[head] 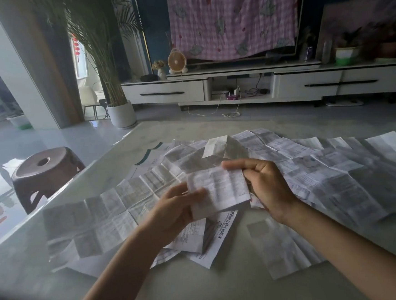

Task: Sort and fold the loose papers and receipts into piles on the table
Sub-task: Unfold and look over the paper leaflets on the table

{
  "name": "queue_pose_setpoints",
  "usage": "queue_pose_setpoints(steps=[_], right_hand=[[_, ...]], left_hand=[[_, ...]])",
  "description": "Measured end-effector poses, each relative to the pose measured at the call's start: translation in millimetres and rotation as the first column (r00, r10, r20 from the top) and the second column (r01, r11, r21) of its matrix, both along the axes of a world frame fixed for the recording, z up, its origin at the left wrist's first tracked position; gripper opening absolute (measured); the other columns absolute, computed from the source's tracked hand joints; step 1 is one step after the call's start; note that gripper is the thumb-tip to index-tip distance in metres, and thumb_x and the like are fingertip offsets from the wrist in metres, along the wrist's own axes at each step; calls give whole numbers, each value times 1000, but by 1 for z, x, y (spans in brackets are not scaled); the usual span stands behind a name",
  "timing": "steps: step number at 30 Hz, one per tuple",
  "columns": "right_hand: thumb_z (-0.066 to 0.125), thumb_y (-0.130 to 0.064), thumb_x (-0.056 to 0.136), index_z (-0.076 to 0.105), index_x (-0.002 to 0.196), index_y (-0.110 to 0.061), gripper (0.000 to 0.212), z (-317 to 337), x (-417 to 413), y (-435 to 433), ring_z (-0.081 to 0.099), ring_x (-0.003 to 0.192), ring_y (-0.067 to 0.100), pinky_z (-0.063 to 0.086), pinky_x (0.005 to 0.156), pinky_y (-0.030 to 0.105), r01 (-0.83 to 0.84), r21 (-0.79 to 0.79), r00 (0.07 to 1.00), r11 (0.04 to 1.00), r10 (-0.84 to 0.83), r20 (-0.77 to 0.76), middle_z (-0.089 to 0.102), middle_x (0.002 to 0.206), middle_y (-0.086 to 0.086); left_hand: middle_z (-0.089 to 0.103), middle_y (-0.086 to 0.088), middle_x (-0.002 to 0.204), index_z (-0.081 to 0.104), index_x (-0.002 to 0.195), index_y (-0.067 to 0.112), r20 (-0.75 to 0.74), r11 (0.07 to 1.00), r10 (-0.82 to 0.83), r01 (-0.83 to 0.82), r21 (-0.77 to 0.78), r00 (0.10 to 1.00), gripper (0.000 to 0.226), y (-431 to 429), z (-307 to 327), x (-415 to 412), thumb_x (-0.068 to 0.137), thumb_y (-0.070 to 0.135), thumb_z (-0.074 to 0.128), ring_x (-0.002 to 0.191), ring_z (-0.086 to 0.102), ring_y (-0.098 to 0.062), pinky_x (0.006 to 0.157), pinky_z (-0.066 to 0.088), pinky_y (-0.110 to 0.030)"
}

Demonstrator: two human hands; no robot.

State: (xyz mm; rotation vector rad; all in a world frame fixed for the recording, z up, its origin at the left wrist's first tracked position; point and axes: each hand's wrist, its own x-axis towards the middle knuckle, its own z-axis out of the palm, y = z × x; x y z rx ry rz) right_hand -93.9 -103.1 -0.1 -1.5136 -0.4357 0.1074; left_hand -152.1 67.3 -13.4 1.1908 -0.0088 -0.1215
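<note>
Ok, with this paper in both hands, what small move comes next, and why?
Likely set the small white printed paper down on the bare pale tabletop nearest you to start a pile: it already looks folded, left hand and right hand both pinch it, and loose creased sheets cover the table beyond.

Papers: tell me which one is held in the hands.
The small folded sheet at centre, pinched between the left hand and right hand; the other papers rest spread on the table.
</note>
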Motion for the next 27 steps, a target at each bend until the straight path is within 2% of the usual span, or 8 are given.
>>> queue_pose_setpoints(steps=[4, 7, 10, 15, 19, 22, 24, 27], right_hand=[[52, -41, 89, 56, 112, -19, 33, 5, 2, -5, 61, 86, 18, 49, 74, 33, -211, 10, 930, 977, 204, -306, 65, 97, 5], [72, -14, 78, 58, 114, -10, 39, -2, 2, -5, 66, 97, 19, 53, 87, 32, -183, -197, 977, 963, 156, -144, 69, 104, 6], [72, 2, 74, 62, 104, -9, 33, -8, 1, -2, 68, 93, 24, 55, 85, 35, -103, -136, 993, 985, 94, -74, 71, 99, 11], [62, -20, 88, 63, 102, -15, 15, -10, 0, 5, 66, 93, 19, 53, 87, 37, -98, -28, 977, 995, 91, -194, 70, 98, 3], [51, -29, 94, 59, 86, -6, 26, -13, -4, 30, 57, 72, 13, 41, 63, 15, 347, -179, 918, 921, -295, 265, 59, 74, -2], [49, -26, 94, 53, 82, -7, 23, -18, -13, 54, 54, 60, -2, 37, 53, 9, 397, -126, 824, 909, -292, 484, 52, 64, -12], [44, -31, 94, 52, 84, -10, 24, -21, -16, 70, 55, 64, -5, 38, 52, 11, 389, -110, 788, 915, -269, 553, 51, 63, -14], [41, -28, 97, 50, 81, -14, 23, -17, -17, 95, 55, 63, -6, 37, 49, 8, 393, -100, 797, 914, -284, 532, 50, 60, -14]], left_hand=[[72, -7, 88, 62, 103, 5, 69, 992, 117, -120, 31, 991, 30, 1, -5, 1, 73, 2, 57, 76, 69, -18, 65, 58, -30], [73, -4, 84, 63, 100, 9, 120, 979, 160, -173, 104, 980, 25, -1, -7, -1, 82, -7, 54, 76, 69, -17, 69, 58, -31], [73, -4, 83, 62, 100, 8, 161, 970, 159, -184, 157, 974, 31, -1, -6, -1, 81, -15, 54, 76, 69, -17, 68, 58, -31], [73, -2, 82, 64, 98, 13, 224, 928, 194, -253, 275, 955, 28, 7, -7, 0, 72, 2, 61, 76, 69, -16, 69, 57, -31], [72, -2, 82, 65, 100, 14, 166, 935, 202, -241, 260, 965, 27, 5, 4, -2, 75, 5, 66, 73, 68, -16, 68, 57, -34], [67, -9, 76, 65, 91, 8, -46, 916, 387, -378, 138, 921, 22, 7, 12, -1, 89, 28, 58, 68, 65, -21, 61, 55, -32], [62, -8, 70, 65, 79, 7, 51, 795, 546, -536, 283, 836, 32, 16, 11, 1, 92, 34, 52, 67, 59, -23, 63, 49, -33], [60, -1, 66, 67, 78, 6, 632, 326, 512, -813, 483, 581, 28, 33, 8, 0, 94, 22, 51, 57, 54, -13, 61, 46, -33]])
